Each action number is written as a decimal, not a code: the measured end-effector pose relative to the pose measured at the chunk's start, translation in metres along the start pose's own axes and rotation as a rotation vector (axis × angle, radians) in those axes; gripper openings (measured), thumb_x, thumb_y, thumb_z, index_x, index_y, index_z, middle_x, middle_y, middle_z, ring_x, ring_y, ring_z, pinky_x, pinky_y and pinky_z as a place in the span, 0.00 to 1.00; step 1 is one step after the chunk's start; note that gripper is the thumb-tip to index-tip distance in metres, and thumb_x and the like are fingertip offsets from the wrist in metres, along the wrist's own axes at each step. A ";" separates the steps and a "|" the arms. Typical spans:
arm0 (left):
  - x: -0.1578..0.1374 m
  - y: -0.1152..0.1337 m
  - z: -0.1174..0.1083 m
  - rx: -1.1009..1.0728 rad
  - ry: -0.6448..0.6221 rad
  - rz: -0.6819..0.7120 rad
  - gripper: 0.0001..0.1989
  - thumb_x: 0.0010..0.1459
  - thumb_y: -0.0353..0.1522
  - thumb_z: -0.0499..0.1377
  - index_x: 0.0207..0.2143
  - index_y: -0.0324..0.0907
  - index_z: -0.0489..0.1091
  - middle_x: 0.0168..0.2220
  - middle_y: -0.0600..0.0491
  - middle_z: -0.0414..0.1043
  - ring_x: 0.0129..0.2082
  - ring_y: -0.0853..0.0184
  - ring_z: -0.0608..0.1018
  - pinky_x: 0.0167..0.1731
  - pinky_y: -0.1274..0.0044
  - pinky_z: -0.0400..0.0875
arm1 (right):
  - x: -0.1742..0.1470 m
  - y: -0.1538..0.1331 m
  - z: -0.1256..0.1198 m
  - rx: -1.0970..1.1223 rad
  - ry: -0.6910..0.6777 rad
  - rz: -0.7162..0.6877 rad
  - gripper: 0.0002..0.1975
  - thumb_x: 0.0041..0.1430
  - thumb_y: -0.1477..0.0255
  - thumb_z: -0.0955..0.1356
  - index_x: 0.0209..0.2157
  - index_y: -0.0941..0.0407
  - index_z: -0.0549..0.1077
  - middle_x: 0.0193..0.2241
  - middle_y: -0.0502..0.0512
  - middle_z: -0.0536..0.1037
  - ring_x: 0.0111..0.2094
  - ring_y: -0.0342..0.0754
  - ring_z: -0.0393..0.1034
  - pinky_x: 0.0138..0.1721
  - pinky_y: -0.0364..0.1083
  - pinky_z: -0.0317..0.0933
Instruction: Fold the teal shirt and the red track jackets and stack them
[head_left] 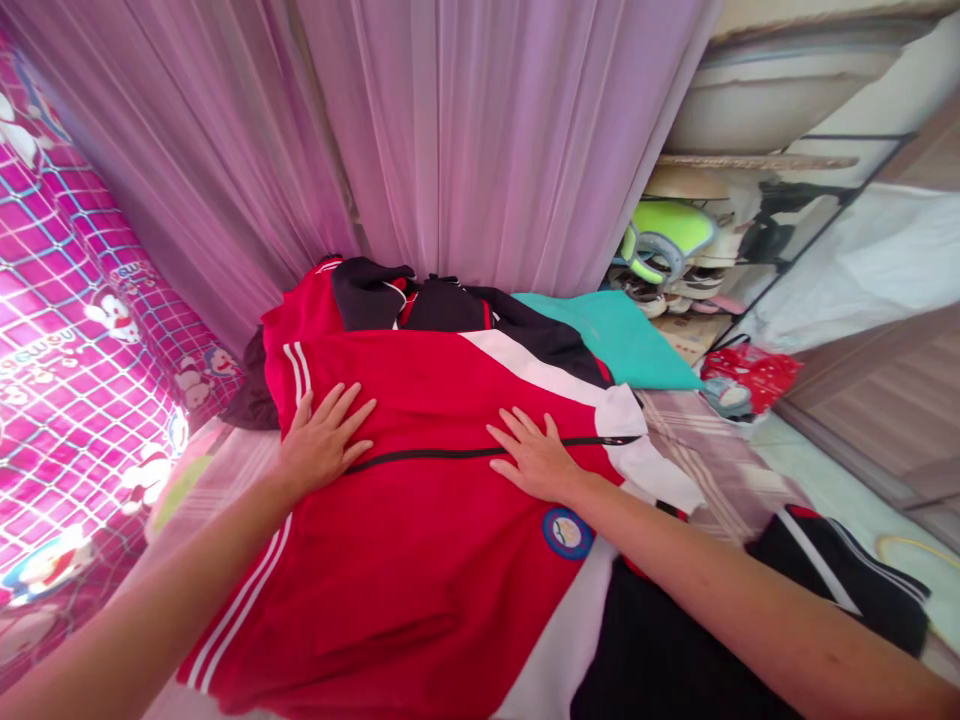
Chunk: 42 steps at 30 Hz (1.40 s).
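Observation:
A red, white and black zip-up jacket (420, 540) lies spread out in front of me, its black zipper running across from left to right. My left hand (322, 440) rests flat on the red cloth near the striped hem, fingers apart. Close to the white collar, my right hand (536, 455) presses flat on the jacket beside the zipper, fingers spread. Just below the right wrist is a round blue badge (568, 534). One black sleeve (847, 570) reaches out at the right, partly covered by my forearm.
Behind the jacket lie dark and red garments (442, 303) and a teal flat piece (615, 335). A plaid cloth (697, 430) is underneath. Purple curtains (480, 130) hang at the back. Pink patterned fabric (75, 300) stands at left, a shoe rack (810, 215) at right.

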<state>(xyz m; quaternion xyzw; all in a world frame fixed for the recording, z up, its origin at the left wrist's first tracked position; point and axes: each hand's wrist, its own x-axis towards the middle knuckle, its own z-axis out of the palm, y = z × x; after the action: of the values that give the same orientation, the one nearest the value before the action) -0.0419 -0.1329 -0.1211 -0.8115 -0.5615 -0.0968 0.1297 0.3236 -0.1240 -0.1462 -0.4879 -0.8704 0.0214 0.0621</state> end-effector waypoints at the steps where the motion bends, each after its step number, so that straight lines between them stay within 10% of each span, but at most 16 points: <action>1: -0.001 -0.008 0.007 0.021 -0.014 -0.033 0.29 0.61 0.44 0.55 0.64 0.49 0.62 0.69 0.45 0.51 0.69 0.49 0.53 0.65 0.51 0.35 | -0.003 0.002 0.004 -0.006 -0.051 0.037 0.31 0.67 0.52 0.57 0.67 0.49 0.56 0.69 0.61 0.52 0.69 0.63 0.44 0.62 0.73 0.39; 8: -0.002 0.008 -0.010 0.039 -0.079 -0.170 0.31 0.61 0.41 0.55 0.65 0.42 0.60 0.70 0.39 0.47 0.69 0.46 0.51 0.64 0.47 0.34 | -0.010 -0.001 -0.021 0.011 -0.213 0.193 0.34 0.68 0.52 0.54 0.69 0.53 0.52 0.70 0.64 0.49 0.69 0.62 0.43 0.64 0.69 0.41; 14: -0.073 0.096 -0.019 -0.283 -0.158 -0.038 0.27 0.63 0.43 0.52 0.63 0.49 0.63 0.68 0.47 0.55 0.69 0.53 0.55 0.66 0.54 0.40 | -0.070 -0.051 -0.026 0.059 -0.148 0.099 0.33 0.67 0.51 0.56 0.69 0.48 0.53 0.70 0.60 0.49 0.70 0.61 0.41 0.64 0.68 0.39; 19: -0.112 0.090 -0.001 -0.295 -0.212 -0.098 0.28 0.63 0.45 0.52 0.63 0.50 0.63 0.69 0.47 0.54 0.69 0.53 0.55 0.66 0.55 0.44 | -0.116 -0.055 -0.012 0.012 -0.158 0.126 0.30 0.66 0.56 0.60 0.66 0.51 0.60 0.68 0.62 0.54 0.68 0.61 0.47 0.64 0.69 0.41; 24: -0.111 0.073 0.002 -0.253 -0.135 -0.099 0.28 0.62 0.45 0.51 0.61 0.46 0.66 0.67 0.45 0.58 0.67 0.52 0.59 0.64 0.57 0.52 | -0.158 -0.032 -0.040 0.141 0.135 0.186 0.22 0.66 0.64 0.59 0.57 0.54 0.72 0.59 0.59 0.72 0.60 0.53 0.65 0.61 0.54 0.57; 28: -0.113 0.077 -0.007 -0.262 -0.063 -0.085 0.28 0.62 0.44 0.48 0.56 0.40 0.71 0.62 0.41 0.66 0.63 0.50 0.66 0.63 0.57 0.55 | -0.207 0.013 -0.070 0.071 0.342 0.538 0.21 0.66 0.69 0.57 0.53 0.54 0.75 0.53 0.58 0.77 0.55 0.52 0.69 0.58 0.50 0.61; 34: -0.131 0.078 -0.010 -0.335 -0.009 -0.120 0.27 0.62 0.46 0.47 0.52 0.43 0.73 0.58 0.42 0.71 0.59 0.50 0.71 0.62 0.58 0.60 | -0.268 0.087 -0.084 -0.138 0.078 1.185 0.31 0.64 0.55 0.60 0.58 0.62 0.69 0.55 0.72 0.72 0.56 0.65 0.67 0.53 0.60 0.63; 42: -0.136 0.074 0.002 -0.269 0.024 -0.101 0.31 0.64 0.48 0.42 0.50 0.38 0.75 0.55 0.40 0.74 0.55 0.52 0.75 0.58 0.60 0.65 | -0.267 0.105 -0.073 -0.128 -0.033 1.177 0.16 0.64 0.67 0.62 0.49 0.56 0.75 0.52 0.67 0.75 0.54 0.61 0.69 0.50 0.57 0.63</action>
<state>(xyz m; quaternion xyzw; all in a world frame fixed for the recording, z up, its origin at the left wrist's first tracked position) -0.0202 -0.2780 -0.1722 -0.7910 -0.5821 -0.1872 0.0213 0.5597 -0.2987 -0.1075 -0.8911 -0.4538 0.0074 -0.0031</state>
